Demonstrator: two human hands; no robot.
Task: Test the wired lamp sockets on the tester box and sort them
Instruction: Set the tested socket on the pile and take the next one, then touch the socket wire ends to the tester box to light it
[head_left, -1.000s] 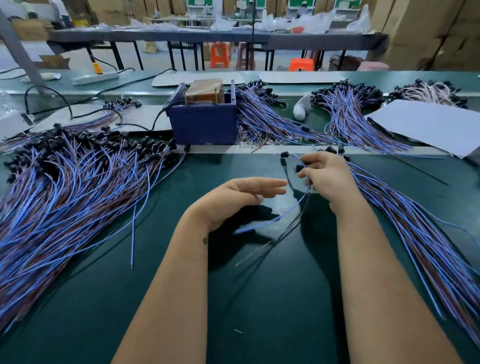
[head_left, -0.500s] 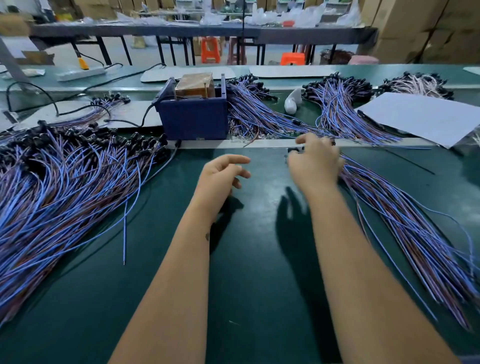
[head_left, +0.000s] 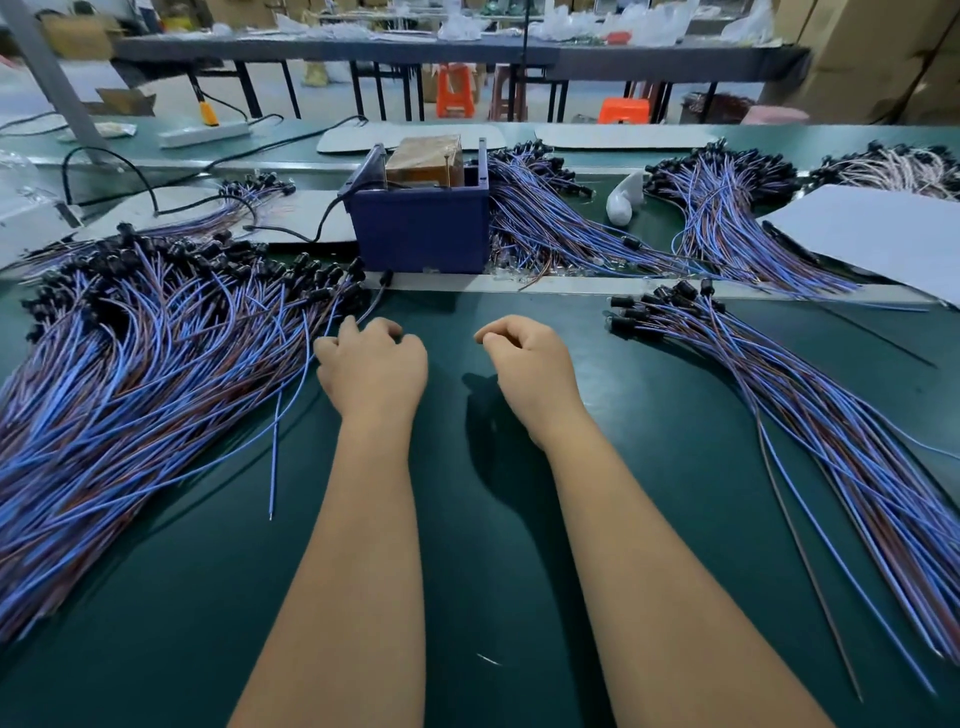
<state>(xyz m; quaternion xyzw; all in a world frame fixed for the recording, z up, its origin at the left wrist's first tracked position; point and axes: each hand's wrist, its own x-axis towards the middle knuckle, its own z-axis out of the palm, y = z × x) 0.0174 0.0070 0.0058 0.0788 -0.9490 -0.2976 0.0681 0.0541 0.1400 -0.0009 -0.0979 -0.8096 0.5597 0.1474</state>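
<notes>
a dark green, smooth tabletop (head_left: 467, 571) runs through a workshop with cardboard boxes and orange stools behind. far left, a broad heap of wired sockets (head_left: 135, 374), thin blue and brown leads with black caps. the left hand (head_left: 371, 364) rests at its edge, fingers loosely curled, touching strands. behind, the square blue tester box (head_left: 421, 228). the right hand (head_left: 524, 364) hovers empty, loosely curled. right, a smaller sorted bundle (head_left: 779, 405) fans out.
</notes>
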